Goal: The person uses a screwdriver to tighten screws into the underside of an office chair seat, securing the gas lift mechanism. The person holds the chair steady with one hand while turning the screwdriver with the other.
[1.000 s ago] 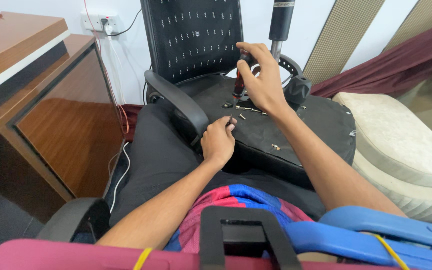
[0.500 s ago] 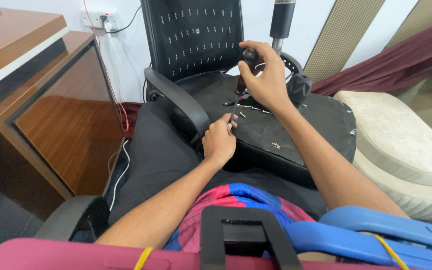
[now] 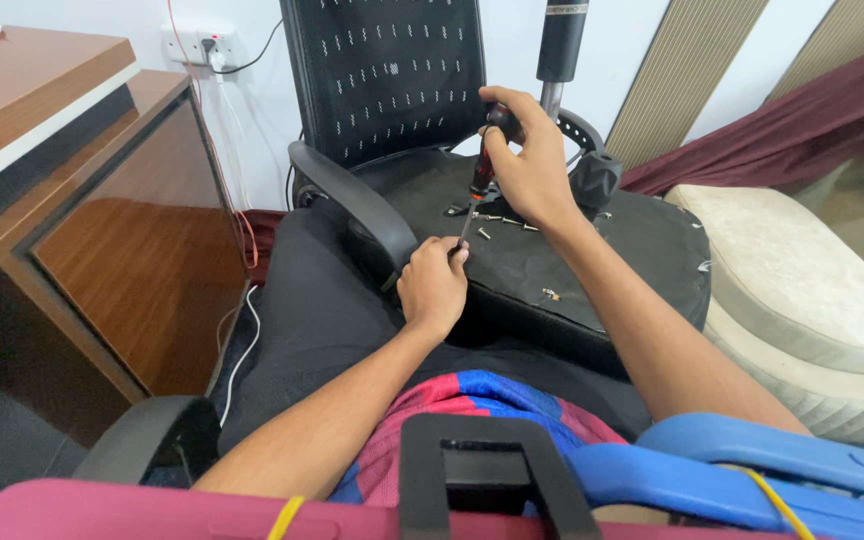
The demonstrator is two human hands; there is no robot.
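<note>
right hand [image 3: 532, 165] closed around red-black screwdriver [image 3: 476, 185] handle, above overturned black chair seat [image 3: 552, 260]. left hand [image 3: 434, 288] at seat's near edge, fingers pinched at screwdriver tip; whether a screw is held, cannot tell. loose screws [image 3: 502, 220] on seat just past tip. grey gas cylinder [image 3: 560, 50] upright behind seat. white wall socket [image 3: 192, 45] far left of seat.

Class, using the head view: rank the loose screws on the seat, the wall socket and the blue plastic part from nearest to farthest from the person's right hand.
Measured from the right hand:
1. Loose screws, on the black seat just below the hand.
2. Wall socket, far left on the wall.
3. Blue plastic part, bottom right, close to the camera.
</note>
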